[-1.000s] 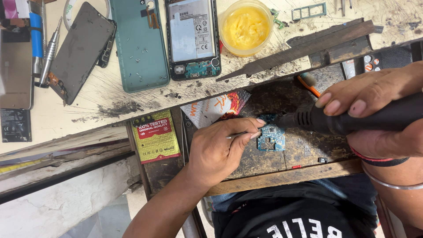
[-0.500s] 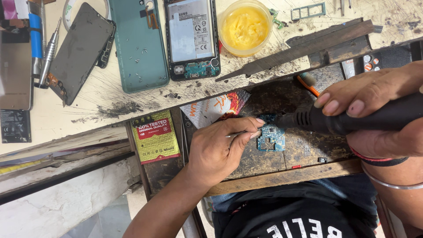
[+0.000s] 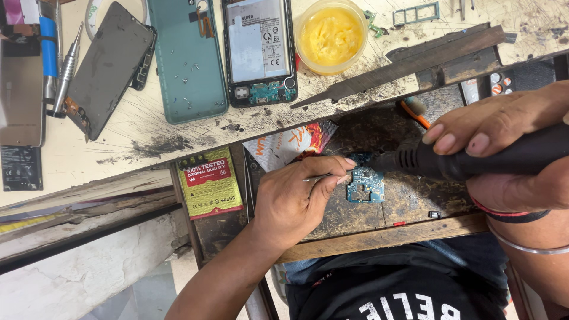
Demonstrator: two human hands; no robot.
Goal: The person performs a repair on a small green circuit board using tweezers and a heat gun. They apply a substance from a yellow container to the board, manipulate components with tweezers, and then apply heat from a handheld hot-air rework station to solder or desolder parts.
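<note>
Phone [image 3: 259, 50] already opened. Left hand [image 3: 293, 201] pinches tweezers [image 3: 323, 176] at the board [image 3: 365, 185]; right hand [image 3: 504, 151] grips a black tool [image 3: 474, 161]. Board work unfinished.

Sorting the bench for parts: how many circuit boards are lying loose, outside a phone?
1: a small blue circuit board lies on the dark work block, between the left hand and the black tool. Others may be hidden.

Small blue circuit board [image 3: 365, 185], flat on dark work mat.
Black handheld soldering tool [image 3: 474, 159] lies near-horizontal, tip at board's upper edge; thin tweezers [image 3: 323, 176] touch its left side.
</note>
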